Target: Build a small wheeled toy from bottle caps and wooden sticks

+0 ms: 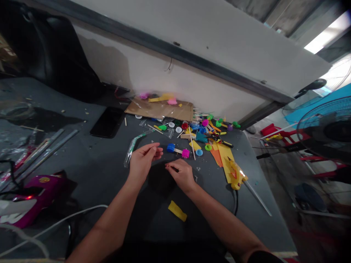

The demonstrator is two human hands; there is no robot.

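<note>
My left hand [144, 159] is raised over the table with its fingers curled and the thumb pressed to them. Whatever it may hold does not show. Close by, my right hand [182, 173] pinches with thumb and forefinger; a tiny tip shows there, too small to name. Just beyond both hands lies a wooden stick [178, 151] with a blue bottle cap [170, 147] at one end and a pink bottle cap [185, 153] at the other. A crumpled yellow strip [177, 210] rests between my forearms. Beside my left hand is a bent clear plastic piece [133, 144].
A yellow hot glue gun [236, 175] with a long glue stick lies at the right on yellow paper [226, 157]. Loose caps and sticks crowd the back by a brown cardboard piece [161, 109]. A black phone [108, 122] and a purple device [41, 197] with cables are leftward.
</note>
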